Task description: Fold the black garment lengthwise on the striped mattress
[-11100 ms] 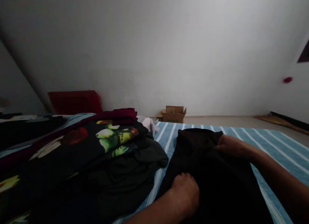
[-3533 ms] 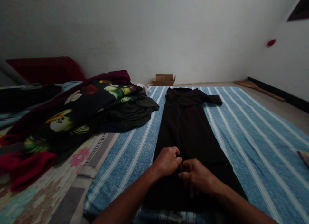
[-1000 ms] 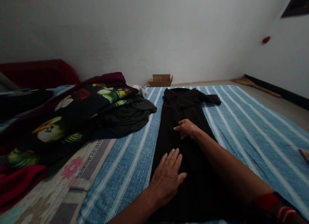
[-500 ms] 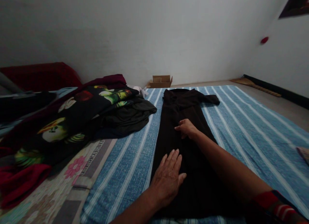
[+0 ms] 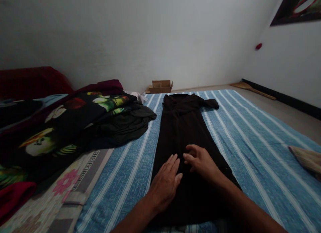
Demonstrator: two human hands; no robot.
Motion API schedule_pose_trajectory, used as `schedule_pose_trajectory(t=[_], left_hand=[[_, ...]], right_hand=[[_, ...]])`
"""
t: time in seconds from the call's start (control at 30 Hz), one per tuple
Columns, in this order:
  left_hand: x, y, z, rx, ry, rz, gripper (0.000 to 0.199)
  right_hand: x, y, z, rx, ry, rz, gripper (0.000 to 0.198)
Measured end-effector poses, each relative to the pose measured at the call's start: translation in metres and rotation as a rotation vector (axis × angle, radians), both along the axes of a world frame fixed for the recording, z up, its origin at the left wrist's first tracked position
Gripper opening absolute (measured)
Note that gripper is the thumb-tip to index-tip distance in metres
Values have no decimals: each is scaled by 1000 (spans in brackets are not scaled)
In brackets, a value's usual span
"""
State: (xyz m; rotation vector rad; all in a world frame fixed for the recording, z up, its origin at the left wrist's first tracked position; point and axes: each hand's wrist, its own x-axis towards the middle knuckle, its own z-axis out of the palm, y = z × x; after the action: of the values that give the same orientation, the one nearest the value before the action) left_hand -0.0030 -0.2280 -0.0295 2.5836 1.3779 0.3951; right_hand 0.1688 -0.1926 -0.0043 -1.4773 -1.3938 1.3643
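Blue striped bedding [image 5: 250, 132] covers the surface we kneel over, with a pale wall rising behind it. Our left hand [image 5: 164, 184] lies flat, fingers spread and palm down, on the near part of the black garment [image 5: 184, 132]. Our right hand [image 5: 200, 161] rests just beside it, slightly farther along the cloth, its fingers loosely curled with the tips touching the fabric; neither hand grips anything. Both sit on the near third of the garment, the left a touch nearer to us.

From our hands the garment runs straight away toward the wall, so its long axis points out from us, narrow side to side. Its far end is bunched, and a flap of it sticks out to the right there.

Left of the garment, and just clear of its edge, sits a pile of dark clothes [image 5: 82, 122] with a bright fruit print. Beyond the garment's far end, against the wall, stands a small cardboard box [image 5: 160, 86].
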Motion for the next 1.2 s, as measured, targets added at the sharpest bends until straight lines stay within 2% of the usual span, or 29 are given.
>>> schedule_pose_trajectory(t=[0.07, 0.1, 0.2, 0.27, 0.4, 0.53, 0.73, 0.8, 0.9, 1.07, 1.2], left_hand=[[-4, 3, 0, 17, -18, -9, 43], [-6, 6, 0, 28, -24, -20, 42], [-9, 18, 3, 72, -19, -81, 43], [-8, 30, 9, 90, 34, -153, 48], [4, 56, 29, 87, 210, -306, 53], [20, 72, 48, 18, 401, -417, 35], [36, 84, 59, -11, 588, -463, 17], [38, 88, 62, -36, 601, -458, 14], [36, 96, 70, -110, 578, -449, 15], [33, 102, 78, -159, 510, -449, 18], [37, 96, 66, -152, 471, -427, 19]], right_hand=[[3, -33, -2, 135, -32, -57, 32], [5, -50, -4, 142, -50, -50, 26], [5, -92, -15, 11, -73, 98, 16], [5, -105, -20, -48, -111, 157, 14], [2, -107, -19, -147, -172, 149, 15], [0, -106, -18, -238, -169, 190, 14], [-6, -118, -54, -248, -159, 171, 13], [-10, -120, -66, -247, -145, 129, 11], [-14, -118, -75, -262, -140, 149, 7], [-8, -117, -61, -104, -264, 191, 11], [-4, -117, -50, -149, -537, 247, 13]])
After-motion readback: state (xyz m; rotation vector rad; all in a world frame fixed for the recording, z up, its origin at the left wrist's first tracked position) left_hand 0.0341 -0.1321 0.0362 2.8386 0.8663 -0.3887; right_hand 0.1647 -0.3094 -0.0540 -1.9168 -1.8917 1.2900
